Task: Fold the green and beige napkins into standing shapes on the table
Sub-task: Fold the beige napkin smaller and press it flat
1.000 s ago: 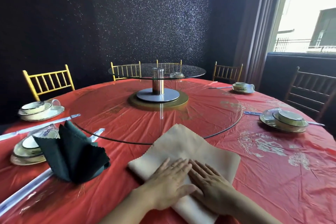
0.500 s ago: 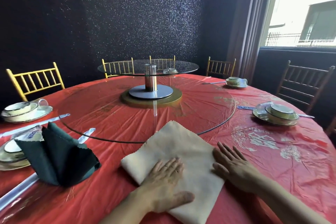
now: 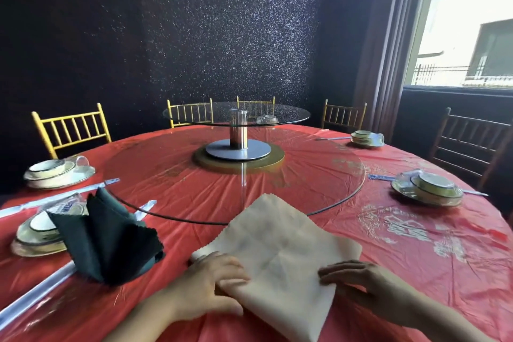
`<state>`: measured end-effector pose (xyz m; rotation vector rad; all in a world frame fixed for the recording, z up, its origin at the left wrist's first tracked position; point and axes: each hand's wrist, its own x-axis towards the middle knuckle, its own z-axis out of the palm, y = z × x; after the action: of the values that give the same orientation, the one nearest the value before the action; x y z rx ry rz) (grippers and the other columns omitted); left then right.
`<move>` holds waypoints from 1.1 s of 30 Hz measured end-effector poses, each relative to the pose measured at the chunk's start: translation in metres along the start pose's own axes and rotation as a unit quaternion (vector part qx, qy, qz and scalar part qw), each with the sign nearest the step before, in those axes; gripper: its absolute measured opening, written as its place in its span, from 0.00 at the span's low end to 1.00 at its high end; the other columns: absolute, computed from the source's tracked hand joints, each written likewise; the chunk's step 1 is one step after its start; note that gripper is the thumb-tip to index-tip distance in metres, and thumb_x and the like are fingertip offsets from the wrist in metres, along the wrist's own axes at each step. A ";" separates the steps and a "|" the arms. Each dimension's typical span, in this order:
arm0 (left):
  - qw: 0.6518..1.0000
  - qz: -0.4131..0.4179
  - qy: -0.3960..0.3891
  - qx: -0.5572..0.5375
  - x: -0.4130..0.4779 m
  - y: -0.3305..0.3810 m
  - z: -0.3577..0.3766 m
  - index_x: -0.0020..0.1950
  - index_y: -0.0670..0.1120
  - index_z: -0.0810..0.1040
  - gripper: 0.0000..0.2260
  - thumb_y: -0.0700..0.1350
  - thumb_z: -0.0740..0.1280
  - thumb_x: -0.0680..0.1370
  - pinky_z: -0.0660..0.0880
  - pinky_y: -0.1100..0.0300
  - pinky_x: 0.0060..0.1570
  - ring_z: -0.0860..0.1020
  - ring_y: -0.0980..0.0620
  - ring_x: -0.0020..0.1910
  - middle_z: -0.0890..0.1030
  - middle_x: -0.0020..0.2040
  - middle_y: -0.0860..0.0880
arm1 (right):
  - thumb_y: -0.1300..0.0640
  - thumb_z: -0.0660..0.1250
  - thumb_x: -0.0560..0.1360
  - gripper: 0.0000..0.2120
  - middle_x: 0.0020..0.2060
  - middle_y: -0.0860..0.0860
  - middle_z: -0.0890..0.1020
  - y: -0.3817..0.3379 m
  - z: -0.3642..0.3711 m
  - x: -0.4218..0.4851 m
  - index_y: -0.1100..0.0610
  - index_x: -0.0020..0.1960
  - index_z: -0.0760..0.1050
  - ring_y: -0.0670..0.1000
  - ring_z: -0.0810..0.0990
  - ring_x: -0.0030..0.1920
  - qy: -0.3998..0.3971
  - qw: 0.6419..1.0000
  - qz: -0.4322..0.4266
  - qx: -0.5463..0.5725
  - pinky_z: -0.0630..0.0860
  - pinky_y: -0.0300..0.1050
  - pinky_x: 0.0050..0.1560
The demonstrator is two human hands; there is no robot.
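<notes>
The beige napkin (image 3: 277, 250) lies as a folded diamond on the red tablecloth (image 3: 402, 272) just in front of me, its far corner over the glass turntable's rim. My left hand (image 3: 205, 286) grips its left side, fingers curled round the edge. My right hand (image 3: 358, 283) holds its right edge with bent fingers on top of the cloth, and the thumb is hidden. The napkin's near part looks raised off the table. The dark green napkin (image 3: 108, 241) stands to the left, folded into a fan-like upright shape, untouched.
A large glass turntable (image 3: 347, 175) with a raised glass tier (image 3: 236, 114) fills the table's middle. Stacked plate-and-bowl settings sit at the left (image 3: 36, 236), far left (image 3: 55, 172), right (image 3: 427, 189) and far right (image 3: 366, 137). Wrapped chopsticks (image 3: 36, 297) lie near the left. Chairs ring the table.
Both hands went from pressing flat on the beige napkin to taking hold of its left and right sides. The right hand came back in from the right edge. The napkin's near part lifted.
</notes>
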<state>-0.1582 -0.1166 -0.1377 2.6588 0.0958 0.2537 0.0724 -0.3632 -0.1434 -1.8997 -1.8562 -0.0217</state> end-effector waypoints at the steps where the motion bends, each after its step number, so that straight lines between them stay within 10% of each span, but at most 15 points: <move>1: 1.000 0.009 0.015 0.001 0.000 -0.004 0.000 0.52 0.67 0.76 0.19 0.69 0.67 0.64 0.63 0.73 0.60 0.68 0.70 0.58 0.76 0.52 0.66 | 0.39 0.54 0.77 0.18 0.53 0.38 0.81 0.001 0.000 0.003 0.46 0.56 0.77 0.35 0.77 0.55 0.006 1.000 0.019 0.013 0.73 0.30 0.55; 5: 0.994 -0.010 0.087 -0.061 0.004 -0.005 0.000 0.45 0.58 0.79 0.05 0.51 0.65 0.72 0.72 0.68 0.47 0.77 0.65 0.44 0.81 0.42 0.62 | 0.32 0.54 0.73 0.24 0.34 0.42 0.79 0.008 -0.002 0.019 0.50 0.39 0.76 0.37 0.75 0.35 0.065 0.991 0.107 0.039 0.70 0.37 0.39; 9: 0.971 -0.078 0.179 -0.136 0.023 -0.007 0.007 0.41 0.52 0.77 0.07 0.52 0.61 0.74 0.70 0.60 0.42 0.73 0.63 0.36 0.77 0.34 0.57 | 0.50 0.59 0.78 0.13 0.27 0.41 0.74 0.016 0.001 0.046 0.43 0.35 0.69 0.40 0.72 0.31 0.079 0.979 0.187 0.015 0.67 0.41 0.36; 13: 0.953 -0.152 0.244 -0.098 0.045 -0.017 0.012 0.39 0.50 0.72 0.12 0.57 0.57 0.71 0.72 0.50 0.42 0.74 0.56 0.35 0.75 0.31 0.57 | 0.49 0.52 0.79 0.16 0.46 0.55 0.83 0.017 0.000 0.075 0.57 0.53 0.75 0.58 0.79 0.51 0.083 0.953 0.271 -0.109 0.67 0.47 0.41; 17: 0.941 -0.226 0.251 0.009 0.066 -0.012 0.005 0.41 0.48 0.69 0.10 0.53 0.60 0.78 0.68 0.54 0.40 0.78 0.45 0.44 0.77 0.35 0.51 | 0.49 0.53 0.79 0.14 0.55 0.52 0.81 0.018 0.005 0.096 0.51 0.58 0.73 0.56 0.77 0.57 0.063 0.931 0.317 -0.171 0.71 0.45 0.47; 33: 0.901 -0.325 0.245 0.152 0.078 -0.006 0.012 0.58 0.47 0.67 0.15 0.56 0.55 0.79 0.70 0.55 0.52 0.76 0.48 0.57 0.73 0.58 0.48 | 0.43 0.55 0.78 0.16 0.50 0.54 0.82 0.038 0.018 0.116 0.52 0.39 0.69 0.56 0.78 0.55 0.088 0.914 0.373 -0.133 0.70 0.45 0.46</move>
<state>-0.0791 -0.1075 -0.1383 2.6054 1.2449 0.7150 0.1123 -0.2472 -0.1325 -2.5817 -0.9536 -0.1931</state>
